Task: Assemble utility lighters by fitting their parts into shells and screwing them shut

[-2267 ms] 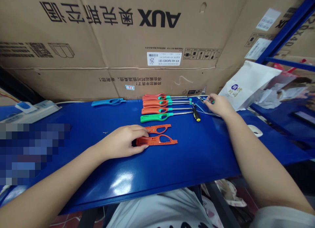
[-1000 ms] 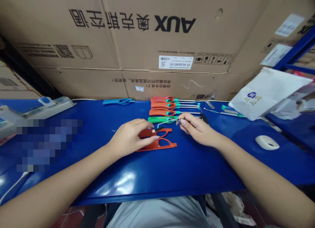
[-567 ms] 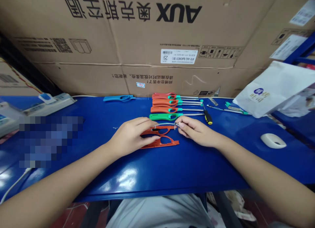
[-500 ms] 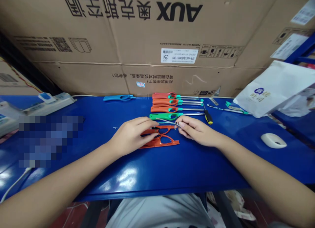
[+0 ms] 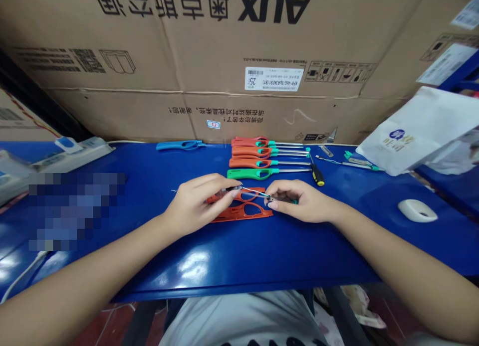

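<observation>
My left hand [image 5: 200,201] pinches a small dark part [image 5: 232,188] between thumb and fingertips, over the orange lighter shell halves [image 5: 250,214]. These two halves lie side by side on the blue table, their left ends partly covered by that hand. My right hand [image 5: 305,200] is closed around a thin metal rod [image 5: 258,193] with a dark section and a teal end showing past the fingers. The rod points left to the dark part. A pale thin line, perhaps a wire, runs alongside; whether it joins the two pieces I cannot tell.
Several long-nosed lighters [image 5: 250,163], orange and green, lie in a stack behind my hands. A blue lighter shell [image 5: 179,145] rests back left. A screwdriver [image 5: 318,175], white mouse [image 5: 417,210] and paper bag [image 5: 396,136] are at right. A power strip [image 5: 75,155] stands left.
My left hand has closed on the small dark part and raised it a little. The rod in my right hand has swung lower, and its dark and teal end now shows.
</observation>
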`<state>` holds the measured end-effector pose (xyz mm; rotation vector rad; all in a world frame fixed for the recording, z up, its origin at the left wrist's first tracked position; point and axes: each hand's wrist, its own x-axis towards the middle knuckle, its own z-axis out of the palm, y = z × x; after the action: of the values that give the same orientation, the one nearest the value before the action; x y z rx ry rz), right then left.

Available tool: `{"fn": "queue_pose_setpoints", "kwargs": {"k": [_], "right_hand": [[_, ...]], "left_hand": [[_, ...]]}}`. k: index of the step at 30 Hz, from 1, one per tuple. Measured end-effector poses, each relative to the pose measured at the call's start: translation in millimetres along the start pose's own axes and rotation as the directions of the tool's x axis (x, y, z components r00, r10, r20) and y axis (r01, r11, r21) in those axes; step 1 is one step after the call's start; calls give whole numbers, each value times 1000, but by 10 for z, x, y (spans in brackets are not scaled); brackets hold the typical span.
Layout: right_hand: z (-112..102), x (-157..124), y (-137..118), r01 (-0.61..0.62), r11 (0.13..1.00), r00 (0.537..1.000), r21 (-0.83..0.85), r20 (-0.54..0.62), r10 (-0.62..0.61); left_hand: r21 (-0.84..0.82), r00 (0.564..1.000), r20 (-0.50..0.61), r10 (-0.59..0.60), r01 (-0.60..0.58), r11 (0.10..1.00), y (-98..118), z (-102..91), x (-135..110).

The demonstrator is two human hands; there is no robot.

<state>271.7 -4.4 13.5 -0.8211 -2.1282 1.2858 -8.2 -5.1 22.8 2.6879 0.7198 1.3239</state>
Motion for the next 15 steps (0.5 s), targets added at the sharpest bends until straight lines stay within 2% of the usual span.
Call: {"fn": "queue_pose_setpoints", "kwargs": {"k": [5, 8, 10, 13, 15], "right_hand": [[-18, 0, -47, 68, 990, 998, -126, 11, -67], [-32, 7, -68, 106, 974, 994, -199, 14, -105], [-39, 7, -70, 94, 967, 996, -238, 13, -94], [-62, -7, -55, 73, 957, 997, -282, 38, -65], [-93, -22, -32, 57, 949, 997, -310, 65, -39]], "left_hand": [[79, 994, -12, 109, -107, 991, 20, -32, 0], [78, 992, -9, 122, -121, 990, 38, -37, 4], [51, 997, 0, 78, -77, 996, 47, -29, 6], [7, 998, 17, -55, 55, 998, 40, -4, 4], [-31, 988, 72, -137, 139, 990, 19, 17, -4]]}}
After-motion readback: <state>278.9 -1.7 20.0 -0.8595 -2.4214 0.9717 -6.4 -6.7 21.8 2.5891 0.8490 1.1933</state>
